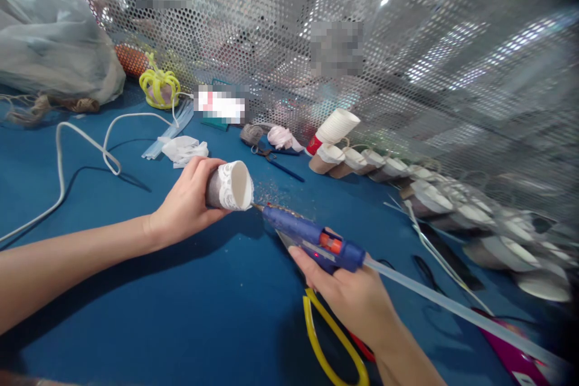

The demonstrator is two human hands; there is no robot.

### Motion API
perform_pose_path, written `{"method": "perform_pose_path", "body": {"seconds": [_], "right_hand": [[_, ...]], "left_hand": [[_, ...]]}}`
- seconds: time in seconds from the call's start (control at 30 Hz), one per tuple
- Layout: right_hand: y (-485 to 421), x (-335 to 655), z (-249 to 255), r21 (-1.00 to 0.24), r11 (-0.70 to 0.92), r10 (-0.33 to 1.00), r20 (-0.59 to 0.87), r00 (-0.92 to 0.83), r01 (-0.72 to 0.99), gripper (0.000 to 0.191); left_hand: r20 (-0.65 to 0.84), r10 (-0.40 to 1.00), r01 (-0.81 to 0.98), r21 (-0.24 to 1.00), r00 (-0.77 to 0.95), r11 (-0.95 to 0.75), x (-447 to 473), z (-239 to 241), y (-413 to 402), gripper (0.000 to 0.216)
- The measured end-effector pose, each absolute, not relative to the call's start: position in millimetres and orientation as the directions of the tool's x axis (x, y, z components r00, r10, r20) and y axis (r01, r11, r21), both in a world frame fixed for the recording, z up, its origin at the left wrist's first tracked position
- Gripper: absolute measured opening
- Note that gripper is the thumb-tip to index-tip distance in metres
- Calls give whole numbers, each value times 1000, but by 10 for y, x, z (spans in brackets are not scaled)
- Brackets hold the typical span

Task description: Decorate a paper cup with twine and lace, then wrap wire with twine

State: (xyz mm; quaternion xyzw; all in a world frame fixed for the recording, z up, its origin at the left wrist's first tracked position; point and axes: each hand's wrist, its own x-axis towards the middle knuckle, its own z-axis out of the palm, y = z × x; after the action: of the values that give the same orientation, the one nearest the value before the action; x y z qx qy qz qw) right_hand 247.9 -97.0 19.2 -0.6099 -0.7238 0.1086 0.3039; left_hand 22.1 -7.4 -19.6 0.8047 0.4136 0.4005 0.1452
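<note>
Here, with white lace [227, 186] already banding its rim but gluing seemingly unfinished, the cup [214, 190] sits left of centre in your curled left hand [187, 193], while your right hand [350, 289] grips the glue gun [294, 224], nozzle [258, 207] beside the lace.

No lettering can be read: the pale label [326, 257] on the blue hot-glue gun [296, 224] and the mark on the red paper cup [312, 145] are too small, the white panel [220, 105] is pixelated, and the white marking on the magenta item [504, 341] is cut off.
</note>
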Motion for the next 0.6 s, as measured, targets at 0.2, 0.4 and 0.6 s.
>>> {"method": "perform_pose_path", "body": {"seconds": [0.2,0.4,0.6], "right_hand": [[-995,2499,241,-768,10,1000,26,15,640,23],[-884,2492,207,-989,-103,995,-104,-5,105,26],[-845,2443,165,-968,-213,977,-211,-29,-133,24]], "left_hand": [[531,779,533,575,335,-621,220,-217,-60,55],[389,858,368,784,336,-500,254,-250,-104,63],[308,846,163,897,435,-410,268,-276,-152,66]]}}
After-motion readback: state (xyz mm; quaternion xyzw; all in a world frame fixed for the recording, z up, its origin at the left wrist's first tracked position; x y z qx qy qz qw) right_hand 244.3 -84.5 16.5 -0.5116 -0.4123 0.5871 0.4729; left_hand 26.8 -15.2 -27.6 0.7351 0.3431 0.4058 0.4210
